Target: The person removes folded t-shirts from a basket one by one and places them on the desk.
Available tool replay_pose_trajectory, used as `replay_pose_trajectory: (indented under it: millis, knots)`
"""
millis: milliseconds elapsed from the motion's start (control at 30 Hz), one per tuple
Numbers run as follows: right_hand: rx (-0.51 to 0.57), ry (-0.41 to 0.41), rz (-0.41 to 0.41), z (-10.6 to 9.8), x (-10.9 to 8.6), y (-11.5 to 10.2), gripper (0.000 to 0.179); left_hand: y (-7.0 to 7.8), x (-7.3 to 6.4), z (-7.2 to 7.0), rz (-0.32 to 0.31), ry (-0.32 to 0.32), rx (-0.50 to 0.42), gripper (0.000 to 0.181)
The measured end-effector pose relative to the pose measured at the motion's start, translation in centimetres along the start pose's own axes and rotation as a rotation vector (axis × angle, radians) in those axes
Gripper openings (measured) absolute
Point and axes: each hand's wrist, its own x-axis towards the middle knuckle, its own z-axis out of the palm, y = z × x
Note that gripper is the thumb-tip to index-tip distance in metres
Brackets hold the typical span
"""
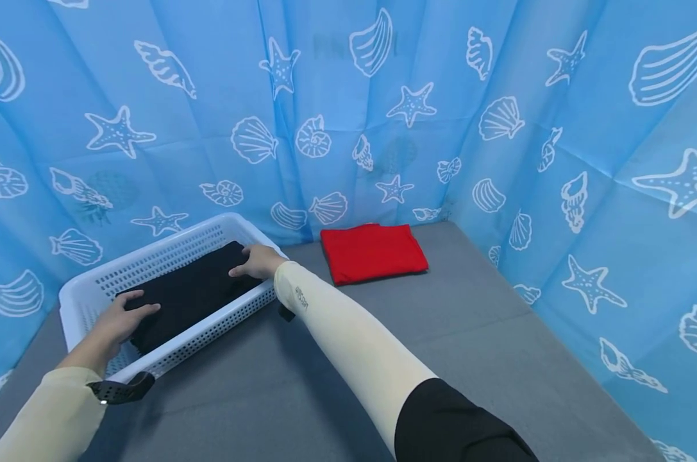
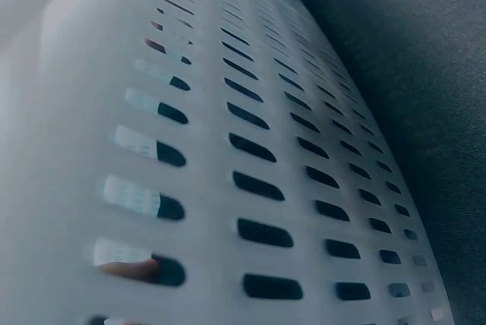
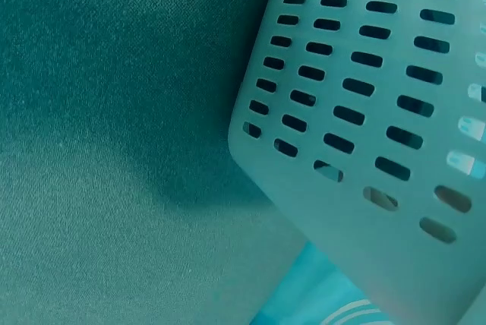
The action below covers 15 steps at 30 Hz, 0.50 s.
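Note:
A folded black cloth lies lengthwise inside a white plastic basket with slotted walls. At the cloth's near left end is my left hand, its thumb and forefinger spread apart over the fabric. My right hand reaches over the rim at the far right end, thumb and finger extended onto the cloth there. The left wrist view is filled by the slotted basket wall. In the right wrist view, a lower corner of the basket shows against the grey surface.
A folded red cloth lies on the grey tabletop, right of the basket. Behind and along the right side hangs a blue curtain printed with white shells and starfish. The basket's back side stands close to it.

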Motion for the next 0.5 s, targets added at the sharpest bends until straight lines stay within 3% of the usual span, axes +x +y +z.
replay_pose_trajectory:
  millis: [200, 367, 500]
  knots:
    - [0.02, -0.067, 0.013, -0.3, 0.1, -0.1, 0.065, 2.6, -2.4, -0.1, -0.04, 0.029, -0.004, 0.085]
    - [0.046, -0.119, 0.022, -0.6, 0.0, -0.1, 0.064, 4.5, -4.5, 0.1, -0.059, 0.017, -0.053, 0.079]
    - [0.065, -0.137, 0.023, -0.8, 0.1, -0.1, 0.061, 5.4, -5.4, 0.1, -0.06, 0.001, -0.084, 0.08]
